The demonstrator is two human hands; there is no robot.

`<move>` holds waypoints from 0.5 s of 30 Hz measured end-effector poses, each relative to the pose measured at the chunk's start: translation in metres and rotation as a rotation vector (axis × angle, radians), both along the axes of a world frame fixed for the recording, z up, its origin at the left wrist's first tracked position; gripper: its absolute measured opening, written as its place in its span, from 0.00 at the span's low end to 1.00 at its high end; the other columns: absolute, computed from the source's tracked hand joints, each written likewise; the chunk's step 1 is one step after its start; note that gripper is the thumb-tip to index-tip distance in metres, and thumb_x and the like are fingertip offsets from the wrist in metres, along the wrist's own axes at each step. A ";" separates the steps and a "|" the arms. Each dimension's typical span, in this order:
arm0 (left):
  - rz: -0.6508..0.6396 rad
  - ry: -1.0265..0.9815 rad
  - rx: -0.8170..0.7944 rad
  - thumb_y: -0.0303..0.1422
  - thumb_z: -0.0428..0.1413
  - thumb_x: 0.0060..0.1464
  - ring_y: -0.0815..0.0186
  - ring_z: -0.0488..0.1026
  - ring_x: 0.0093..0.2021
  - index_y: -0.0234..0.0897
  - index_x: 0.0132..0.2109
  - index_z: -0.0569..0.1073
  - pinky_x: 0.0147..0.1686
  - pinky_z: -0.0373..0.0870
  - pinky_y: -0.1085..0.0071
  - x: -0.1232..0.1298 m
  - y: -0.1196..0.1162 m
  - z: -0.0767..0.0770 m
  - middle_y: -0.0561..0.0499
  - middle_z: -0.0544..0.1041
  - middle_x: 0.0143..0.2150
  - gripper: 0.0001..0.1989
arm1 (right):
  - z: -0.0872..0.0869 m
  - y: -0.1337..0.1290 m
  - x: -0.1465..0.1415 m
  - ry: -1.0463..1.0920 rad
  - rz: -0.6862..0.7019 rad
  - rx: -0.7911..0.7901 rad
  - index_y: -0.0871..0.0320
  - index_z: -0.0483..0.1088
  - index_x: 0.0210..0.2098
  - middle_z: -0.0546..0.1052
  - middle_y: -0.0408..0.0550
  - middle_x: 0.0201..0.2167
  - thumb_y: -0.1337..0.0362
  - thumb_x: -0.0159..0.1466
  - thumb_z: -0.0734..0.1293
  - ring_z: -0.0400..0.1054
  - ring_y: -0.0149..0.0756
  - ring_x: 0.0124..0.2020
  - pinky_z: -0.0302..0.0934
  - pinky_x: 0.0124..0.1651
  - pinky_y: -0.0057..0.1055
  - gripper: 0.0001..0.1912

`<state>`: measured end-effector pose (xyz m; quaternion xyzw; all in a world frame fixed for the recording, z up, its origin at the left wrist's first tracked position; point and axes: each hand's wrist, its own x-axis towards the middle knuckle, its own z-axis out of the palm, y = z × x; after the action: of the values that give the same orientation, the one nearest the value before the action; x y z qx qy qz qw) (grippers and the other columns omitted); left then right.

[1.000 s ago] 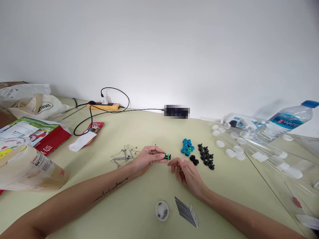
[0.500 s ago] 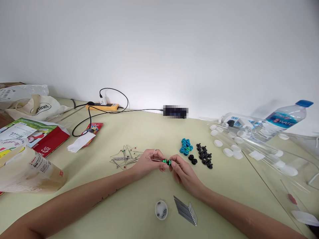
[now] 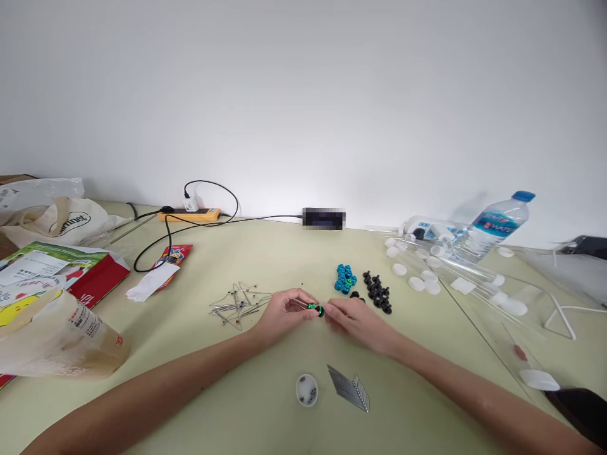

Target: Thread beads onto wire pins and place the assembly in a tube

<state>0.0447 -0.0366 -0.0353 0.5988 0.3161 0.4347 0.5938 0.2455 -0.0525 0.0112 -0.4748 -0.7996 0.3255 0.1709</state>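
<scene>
Head camera: both forearms angle inward; the left hand [image 3: 283,315] pinches a green-and-black spool [image 3: 317,308], the right hand [image 3: 361,323] bunches its fingers just beside it, their grip unclear.

Open table [image 3: 279,259] ran ahead to a black cable [image 3: 265,218], with wires [image 3: 241,304] blocking the left, blue parts [image 3: 344,278] the right.

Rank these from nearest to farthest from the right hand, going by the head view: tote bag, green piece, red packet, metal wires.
Nearest to the right hand first:
1. Green piece: held in the left hand, just left of the right fingertips.
2. Metal wires: left of the left hand.
3. Red packet: farther left and back.
4. Tote bag: at the far left.
</scene>
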 end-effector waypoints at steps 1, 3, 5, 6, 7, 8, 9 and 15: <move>-0.009 -0.022 -0.017 0.35 0.63 0.46 0.65 0.73 0.37 0.33 0.35 0.73 0.40 0.70 0.68 0.000 0.002 0.000 0.45 0.76 0.39 0.11 | 0.006 0.003 0.009 -0.039 -0.030 0.035 0.54 0.66 0.26 0.74 0.46 0.26 0.53 0.67 0.53 0.67 0.37 0.28 0.59 0.31 0.31 0.20; -0.041 -0.061 -0.039 0.37 0.61 0.48 0.65 0.73 0.36 0.32 0.37 0.72 0.38 0.71 0.67 0.001 0.004 -0.001 0.43 0.75 0.40 0.12 | 0.016 0.012 0.033 -0.170 -0.138 0.145 0.54 0.67 0.29 0.74 0.47 0.29 0.54 0.66 0.55 0.67 0.39 0.30 0.57 0.31 0.32 0.16; -0.090 -0.074 -0.037 0.39 0.58 0.51 0.66 0.73 0.34 0.32 0.39 0.70 0.35 0.71 0.67 0.001 0.006 -0.002 0.43 0.75 0.39 0.13 | 0.023 0.022 0.063 -0.387 -0.311 0.333 0.55 0.67 0.36 0.74 0.51 0.35 0.57 0.66 0.54 0.67 0.42 0.34 0.57 0.33 0.34 0.13; -0.111 -0.071 -0.030 0.40 0.57 0.52 0.67 0.72 0.32 0.33 0.39 0.69 0.33 0.70 0.68 0.001 0.006 -0.003 0.44 0.74 0.38 0.14 | 0.025 0.028 0.078 -0.543 -0.448 0.481 0.57 0.66 0.40 0.73 0.55 0.40 0.58 0.66 0.55 0.67 0.45 0.39 0.57 0.34 0.35 0.12; -0.122 -0.066 -0.021 0.41 0.56 0.53 0.68 0.72 0.31 0.33 0.40 0.68 0.32 0.70 0.69 0.001 0.006 -0.003 0.45 0.73 0.37 0.15 | 0.026 0.033 0.093 -0.693 -0.579 0.604 0.58 0.64 0.43 0.72 0.59 0.43 0.58 0.66 0.56 0.65 0.50 0.44 0.57 0.35 0.37 0.13; -0.122 -0.057 -0.012 0.42 0.55 0.53 0.69 0.71 0.30 0.34 0.40 0.68 0.30 0.69 0.71 0.001 0.006 -0.003 0.47 0.72 0.36 0.15 | 0.026 0.038 0.107 -0.736 -0.651 0.626 0.61 0.64 0.44 0.70 0.67 0.45 0.58 0.66 0.57 0.63 0.56 0.47 0.55 0.36 0.41 0.14; -0.111 -0.046 -0.003 0.43 0.54 0.54 0.70 0.70 0.29 0.34 0.40 0.68 0.29 0.68 0.72 0.000 0.006 -0.003 0.49 0.71 0.34 0.15 | 0.026 0.042 0.120 -0.766 -0.708 0.622 0.63 0.64 0.43 0.69 0.72 0.44 0.58 0.65 0.58 0.63 0.60 0.46 0.54 0.36 0.44 0.14; -0.017 0.006 0.051 0.44 0.50 0.57 0.75 0.60 0.22 0.36 0.41 0.68 0.23 0.62 0.76 -0.003 0.003 0.001 0.56 0.62 0.28 0.15 | 0.017 0.049 0.158 -0.747 -0.665 0.472 0.57 0.63 0.25 0.73 0.58 0.26 0.60 0.61 0.63 0.69 0.46 0.28 0.50 0.26 0.35 0.10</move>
<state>0.0416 -0.0333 -0.0346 0.6177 0.3017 0.4356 0.5811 0.4034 -0.0039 0.0281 -0.7338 -0.6641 -0.1245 0.0709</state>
